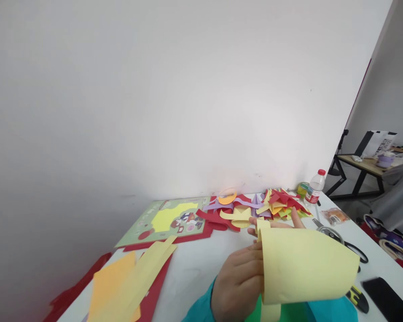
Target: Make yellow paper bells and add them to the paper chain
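My left hand (238, 279) is holding the yellow paper (309, 266), lower middle. My right hand (278, 222) is peeking behind it; I cannot tell its grip.

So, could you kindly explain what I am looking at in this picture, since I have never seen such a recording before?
There is no machine here. A person wears one camera on the head, looking forward and down at their own two bare hands. The left hand grips the edge of a curved pale yellow sheet. The right hand is mostly hidden behind the sheet's top edge, so its grip is unclear. On the white table are a scrap pile, scissors, a bottle, a phone and yellow strips.
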### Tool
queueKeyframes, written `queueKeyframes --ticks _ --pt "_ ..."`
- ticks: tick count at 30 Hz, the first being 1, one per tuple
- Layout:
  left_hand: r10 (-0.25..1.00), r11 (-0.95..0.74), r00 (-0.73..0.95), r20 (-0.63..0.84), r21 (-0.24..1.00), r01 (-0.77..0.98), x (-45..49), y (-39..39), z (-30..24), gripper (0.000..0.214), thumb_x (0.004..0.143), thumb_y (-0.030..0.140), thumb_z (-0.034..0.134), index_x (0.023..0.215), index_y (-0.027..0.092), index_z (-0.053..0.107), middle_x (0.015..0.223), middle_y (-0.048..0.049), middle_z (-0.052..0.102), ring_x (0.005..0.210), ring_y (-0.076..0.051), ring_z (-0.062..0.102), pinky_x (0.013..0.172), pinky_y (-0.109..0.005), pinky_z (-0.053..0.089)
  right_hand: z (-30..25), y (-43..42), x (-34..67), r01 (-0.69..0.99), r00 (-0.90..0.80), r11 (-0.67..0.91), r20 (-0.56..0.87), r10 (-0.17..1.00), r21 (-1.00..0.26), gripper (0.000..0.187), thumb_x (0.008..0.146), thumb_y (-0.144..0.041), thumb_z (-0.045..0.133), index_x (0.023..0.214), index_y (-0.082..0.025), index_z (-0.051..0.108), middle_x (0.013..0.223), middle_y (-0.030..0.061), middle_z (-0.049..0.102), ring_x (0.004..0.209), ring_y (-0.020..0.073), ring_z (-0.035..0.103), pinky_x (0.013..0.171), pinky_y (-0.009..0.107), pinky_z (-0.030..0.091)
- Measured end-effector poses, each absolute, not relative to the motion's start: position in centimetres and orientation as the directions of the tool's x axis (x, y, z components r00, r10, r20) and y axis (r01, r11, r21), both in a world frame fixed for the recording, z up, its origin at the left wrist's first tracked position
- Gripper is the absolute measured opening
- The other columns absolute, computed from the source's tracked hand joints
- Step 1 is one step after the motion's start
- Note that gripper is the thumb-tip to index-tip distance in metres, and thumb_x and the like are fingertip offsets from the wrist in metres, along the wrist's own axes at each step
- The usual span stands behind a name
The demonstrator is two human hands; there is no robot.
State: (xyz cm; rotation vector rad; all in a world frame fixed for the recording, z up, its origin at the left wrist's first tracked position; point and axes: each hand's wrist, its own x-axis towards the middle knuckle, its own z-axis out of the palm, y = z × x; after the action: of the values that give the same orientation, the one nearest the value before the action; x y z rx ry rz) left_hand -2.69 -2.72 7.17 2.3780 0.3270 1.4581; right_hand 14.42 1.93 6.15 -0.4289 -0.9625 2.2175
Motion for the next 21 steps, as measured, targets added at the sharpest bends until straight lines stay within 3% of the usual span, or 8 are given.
queueKeyframes --ticks 3,7,12,15,18,21 --pt "0.376 -0.917 0.472 0.798 0.392 0.067 -2.7 -2.5 7.1 0.024 0.09 0.014 0.042 0.087 0.012 0.065 0.069 -0.0095 0.066 0.07 -0.014 0.063 0.083 -0.027 0.052 6.5 1.6 14.0 -0.461 -0.778 -0.563 0.008 0.628 -0.686 0.074 0.078 -0.072 0.027 0.116 -0.02 0.062 0.118 0.0119 0.062 0.115 0.0297 0.051 0.095 0.042 0.035" --pt "0.363 -0.927 0.464 0.808 0.362 0.094 -3.1 -2.5 7.1 0.023 0.09 0.014 0.041 0.09 0.012 0.064 0.072 -0.0101 0.067 0.075 -0.014 0.063 0.082 -0.026 0.052 6.0 2.0 13.4 -0.462 -0.782 -0.56 0.017 0.623 -0.688 0.07 0.078 -0.071 0.026 0.113 -0.022 0.062 0.122 0.0094 0.06 0.123 0.0281 0.044 0.1 0.043 0.031" --pt "0.256 -0.961 0.536 0.804 0.271 0.052 -3.3 -3.6 7.9 0.019 0.089 0.02 0.047 0.091 0.015 0.065 0.079 -0.0115 0.071 0.082 -0.018 0.066 0.086 -0.03 0.051 5.3 3.1 13.7 -0.63 -0.594 -0.407 0.074 0.801 -0.661 0.059 0.081 -0.061 0.034 0.112 -0.018 0.061 0.133 0.0088 0.052 0.129 0.0237 0.038 0.1 0.04 0.033" --pt "0.276 -0.956 0.536 0.798 0.286 0.066 -3.6 -4.0 8.2 0.021 0.088 0.016 0.046 0.094 0.017 0.066 0.078 -0.0105 0.072 0.081 -0.017 0.067 0.088 -0.03 0.051 5.2 3.7 14.1 -0.686 -0.498 -0.335 0.081 0.864 -0.647 0.06 0.079 -0.064 0.037 0.111 -0.019 0.061 0.136 0.0089 0.049 0.13 0.0237 0.037 0.096 0.042 0.037" --pt "0.341 -0.937 0.378 0.861 0.344 0.061 -4.2 -3.9 7.2 0.022 0.087 0.018 0.049 0.096 0.022 0.068 0.079 -0.0079 0.073 0.077 -0.018 0.068 0.08 -0.029 0.054 5.3 3.5 13.8 -0.7 -0.489 -0.334 0.082 0.869 -0.631 0.064 0.069 -0.07 0.048 0.106 -0.021 0.062 0.127 0.011 0.057 0.123 0.0285 0.045 0.097 0.047 0.036" --pt "0.538 -0.837 -0.062 0.841 0.542 0.077 -4.5 -3.0 5.5 0.016 0.074 0.022 0.067 0.088 0.026 0.072 0.079 -0.0039 0.074 0.068 -0.019 0.067 0.059 -0.027 0.057 5.6 2.6 13.3 -0.743 -0.414 -0.292 0.07 0.908 -0.602 0.055 0.071 -0.066 0.052 0.105 -0.024 0.062 0.121 0.0087 0.061 0.118 0.0267 0.051 0.098 0.046 0.036"
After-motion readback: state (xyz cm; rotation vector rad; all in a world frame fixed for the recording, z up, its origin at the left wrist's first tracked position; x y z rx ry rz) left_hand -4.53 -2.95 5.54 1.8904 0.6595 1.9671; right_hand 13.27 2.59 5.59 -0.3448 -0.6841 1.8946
